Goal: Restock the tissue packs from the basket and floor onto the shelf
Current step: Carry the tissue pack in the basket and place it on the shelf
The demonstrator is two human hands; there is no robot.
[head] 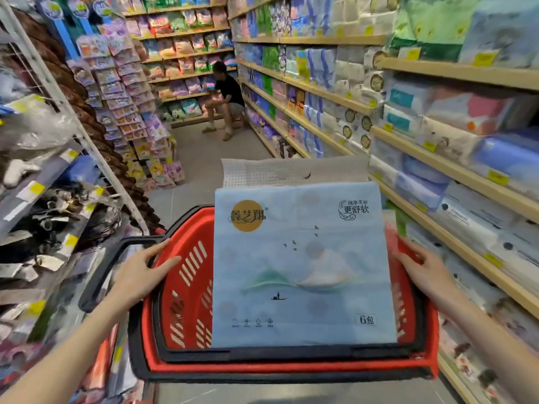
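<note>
A red plastic shopping basket with slotted walls and a black rim sits low in the aisle, straight ahead of the person. A flat, soft-looking pale blue tissue pack stands upright in it, taller than the basket walls. Its glossy film wrapper is printed with a gold disc logo, misty green and white hills, small dark birds, a tiny boat, and a boxed "6" mark at the lower right corner. Above the pack rises its white perforated carry flap with 2 round punched holes.

The left hand rests on the basket's left rim, fingers spread and lying flat over the edge; its grip is wide and closed on nothing, just beside the black handle that swings out to the left. The right hand lies against the right edge of the basket beside the pack, fingers extended; I cannot tell whether this grip presses the pack or only the rim.

On the right runs a long shelf with pale wooden edges and yellow price tags, packed with soft wrapped tissue bundles in blue, white and green. On the left, a white wire rack holds hanging packets. Far down the grey floor a person in a dark shirt sits facing the shelves
</note>
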